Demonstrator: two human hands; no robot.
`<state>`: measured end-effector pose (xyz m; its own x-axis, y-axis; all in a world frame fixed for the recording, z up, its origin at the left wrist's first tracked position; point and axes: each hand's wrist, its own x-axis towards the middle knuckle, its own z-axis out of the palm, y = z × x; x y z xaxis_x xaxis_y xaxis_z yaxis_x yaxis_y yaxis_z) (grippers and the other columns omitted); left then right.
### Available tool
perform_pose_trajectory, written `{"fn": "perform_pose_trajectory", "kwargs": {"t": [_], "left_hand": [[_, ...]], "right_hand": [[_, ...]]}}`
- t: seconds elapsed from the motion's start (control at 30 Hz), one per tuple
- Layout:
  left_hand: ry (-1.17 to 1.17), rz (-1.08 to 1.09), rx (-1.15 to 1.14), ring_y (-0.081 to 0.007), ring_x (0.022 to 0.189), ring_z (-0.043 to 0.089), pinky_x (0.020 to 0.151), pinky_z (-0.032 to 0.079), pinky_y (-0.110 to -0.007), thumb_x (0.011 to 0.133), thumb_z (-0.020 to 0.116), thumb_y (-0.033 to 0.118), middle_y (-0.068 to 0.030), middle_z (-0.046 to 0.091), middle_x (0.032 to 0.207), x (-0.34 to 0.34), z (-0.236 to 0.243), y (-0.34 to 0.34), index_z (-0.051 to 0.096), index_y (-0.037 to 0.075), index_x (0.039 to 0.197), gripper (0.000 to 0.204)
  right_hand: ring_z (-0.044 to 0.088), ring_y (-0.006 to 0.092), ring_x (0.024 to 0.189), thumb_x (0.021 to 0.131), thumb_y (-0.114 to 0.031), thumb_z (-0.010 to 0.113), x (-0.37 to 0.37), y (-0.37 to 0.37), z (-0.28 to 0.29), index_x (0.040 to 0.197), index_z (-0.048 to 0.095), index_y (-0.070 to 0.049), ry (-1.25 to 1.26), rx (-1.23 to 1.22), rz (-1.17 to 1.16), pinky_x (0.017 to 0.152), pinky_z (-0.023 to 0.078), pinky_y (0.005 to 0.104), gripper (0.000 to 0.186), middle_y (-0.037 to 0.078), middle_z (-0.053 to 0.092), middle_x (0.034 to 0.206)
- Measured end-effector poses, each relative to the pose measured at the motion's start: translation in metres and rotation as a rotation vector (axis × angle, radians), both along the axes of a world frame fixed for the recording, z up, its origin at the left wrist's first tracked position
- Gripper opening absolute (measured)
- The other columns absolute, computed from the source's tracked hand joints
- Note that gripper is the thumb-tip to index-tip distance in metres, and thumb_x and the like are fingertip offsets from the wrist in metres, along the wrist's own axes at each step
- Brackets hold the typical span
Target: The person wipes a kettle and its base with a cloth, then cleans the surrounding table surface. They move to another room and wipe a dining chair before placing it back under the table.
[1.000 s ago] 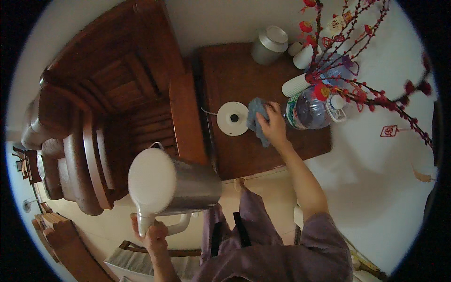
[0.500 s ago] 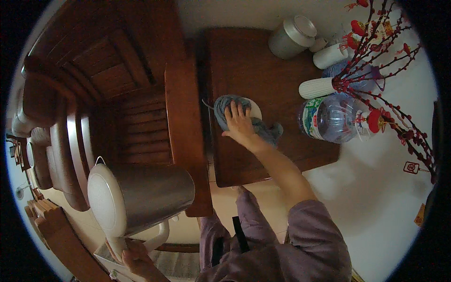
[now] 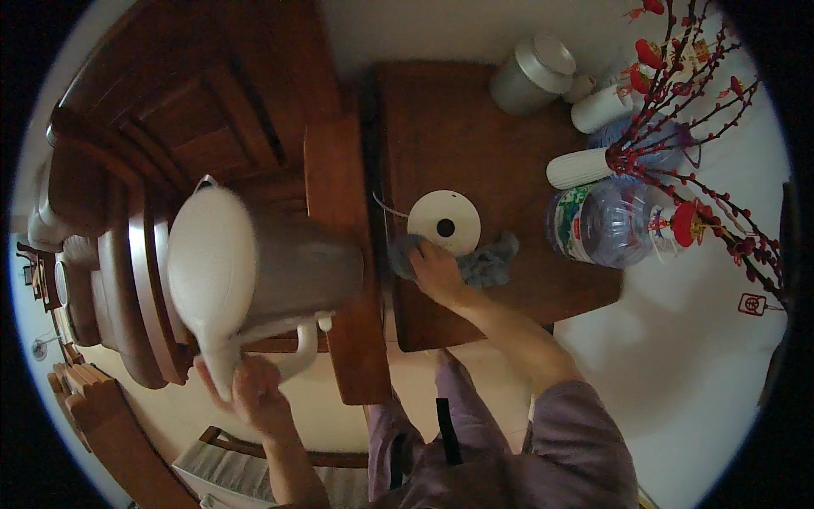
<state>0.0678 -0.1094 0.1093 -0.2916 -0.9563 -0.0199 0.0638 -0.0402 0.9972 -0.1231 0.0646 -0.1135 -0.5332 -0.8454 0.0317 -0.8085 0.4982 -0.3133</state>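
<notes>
Kettle [image 3: 275, 263] in left hand [image 3: 257, 394], 8 o'clock; gripped rigid-looking handle [image 3: 303, 349], seemingly best hold; clutched soft-looking cloth [image 3: 487, 265] in right hand [image 3: 436, 273].

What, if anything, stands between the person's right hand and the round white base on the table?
Only the grey cloth, bunched under the right hand along the near edge of the base. Nothing else visible stands between them; the bottle is off to the right.

Left hand [image 3: 257, 392] aside, right hand [image 3: 434, 270] forward
</notes>
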Motion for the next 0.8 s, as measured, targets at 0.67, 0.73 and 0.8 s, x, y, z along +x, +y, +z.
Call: {"fn": "perform_pose_trajectory", "kwargs": {"t": [0.67,0.73,0.8], "left_hand": [[0.023,-0.164,-0.278,-0.0032,0.054,0.046,0.045,0.038,-0.018,0.078,0.063,0.004,-0.0017,0.050,0.071,-0.155,-0.059,-0.055,0.042,0.004,0.090,0.024],[0.016,-0.161,-0.276,-0.0033,0.053,0.046,0.045,0.037,-0.018,0.078,0.063,0.004,-0.0021,0.050,0.071,-0.156,-0.061,-0.057,0.042,0.003,0.090,0.025],[0.021,-0.190,-0.262,-0.0042,0.054,0.046,0.046,0.038,-0.019,0.078,0.063,0.005,-0.0029,0.051,0.072,-0.155,-0.062,-0.058,0.042,0.003,0.091,0.025]], "right_hand": [[0.058,0.0406,0.086,0.070,-0.029,0.073,-0.015,0.121,0.056,0.107,0.048,0.002,-0.311,-0.152,-0.428,0.072,0.049,0.0446,0.054,0.023,0.057,0.096],[0.058,0.0409,0.085,0.070,-0.029,0.073,-0.021,0.124,0.056,0.107,0.047,0.002,-0.214,-0.128,-0.385,0.070,0.049,0.0444,0.055,0.023,0.056,0.094],[0.058,0.0410,0.084,0.069,-0.028,0.074,-0.029,0.125,0.055,0.106,0.047,0.003,-0.241,-0.183,-0.425,0.069,0.049,0.0443,0.055,0.024,0.056,0.095]]}}
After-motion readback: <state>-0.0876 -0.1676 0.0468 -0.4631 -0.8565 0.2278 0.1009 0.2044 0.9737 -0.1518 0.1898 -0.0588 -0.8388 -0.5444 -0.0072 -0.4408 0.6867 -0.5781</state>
